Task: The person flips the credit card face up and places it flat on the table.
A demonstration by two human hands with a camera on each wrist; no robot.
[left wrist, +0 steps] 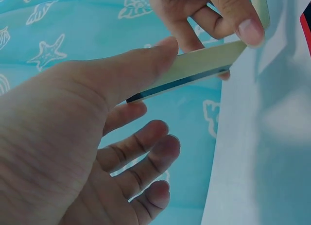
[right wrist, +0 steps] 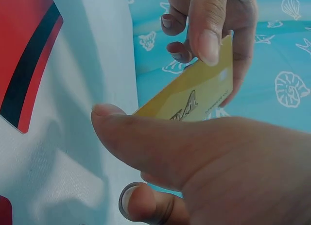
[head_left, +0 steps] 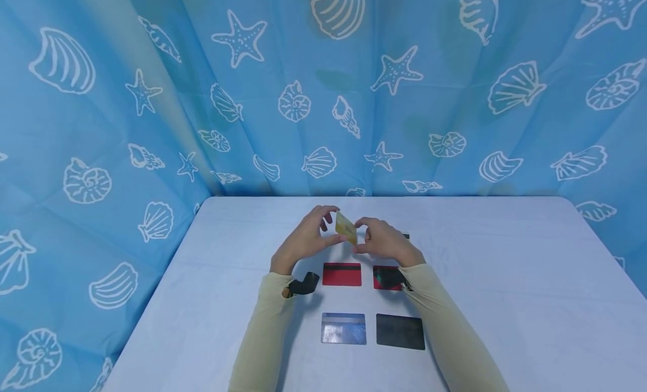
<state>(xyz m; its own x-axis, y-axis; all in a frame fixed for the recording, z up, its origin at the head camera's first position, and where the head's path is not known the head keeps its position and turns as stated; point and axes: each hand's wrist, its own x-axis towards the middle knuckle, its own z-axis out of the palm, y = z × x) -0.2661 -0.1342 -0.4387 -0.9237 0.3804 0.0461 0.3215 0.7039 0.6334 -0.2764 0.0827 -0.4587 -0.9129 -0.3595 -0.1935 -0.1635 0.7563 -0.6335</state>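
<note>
Over the far half of the table, a yellow bank card (head_left: 346, 228) is held tilted between both hands. The left hand (head_left: 309, 235) grips one end with thumb and index finger, its other fingers loosely bent below the card (left wrist: 189, 69) in the left wrist view. At the opposite end, the right hand (head_left: 384, 238) holds the card with its thumb and a finger. A dark stripe runs along the face in the left wrist view. In the right wrist view, the yellow face of the card (right wrist: 199, 91) carries dark lettering, partly covered by the right thumb.
A red card (head_left: 342, 274) with a black stripe lies nearer the body, beside another red card (head_left: 379, 278) partly hidden by the right wrist camera. A blue-grey card (head_left: 343, 328) and a black card (head_left: 401, 331) lie nearest. Another card's edge (head_left: 406, 235) shows behind the right hand.
</note>
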